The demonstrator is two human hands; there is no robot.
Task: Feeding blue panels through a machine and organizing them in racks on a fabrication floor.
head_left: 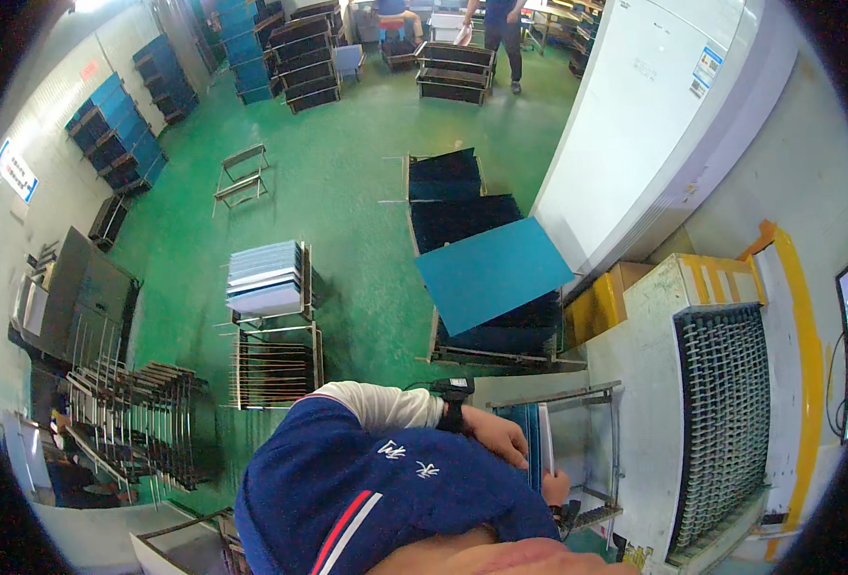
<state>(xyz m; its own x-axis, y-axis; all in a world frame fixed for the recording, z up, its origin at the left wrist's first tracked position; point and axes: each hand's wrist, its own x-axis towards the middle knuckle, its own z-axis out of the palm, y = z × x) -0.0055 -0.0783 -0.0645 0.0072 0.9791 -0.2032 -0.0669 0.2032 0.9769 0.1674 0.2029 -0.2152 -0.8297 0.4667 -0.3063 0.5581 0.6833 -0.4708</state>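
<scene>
A metal rack [618, 431] stands low at the right of my body, with several thin panels upright in it. My left hand [503, 437] reaches over from the left in a white sleeve, its fingers bent down on the top edges of the blue panels [531, 422]. Lower and further right, my right hand [556, 489] closes at the near end of a white panel [548, 436], its thumb up. The fingertips of both hands are partly hidden by the panels. Each wrist bears a black device [454, 418].
A machine with rows of rollers [726, 422] stands at the right. Ahead are racks under a large teal sheet [496, 273]. To the left stand a rack of white and blue panels [264, 278], a slotted rack [275, 367] and metal frames [137, 422]. Two people work at the far end.
</scene>
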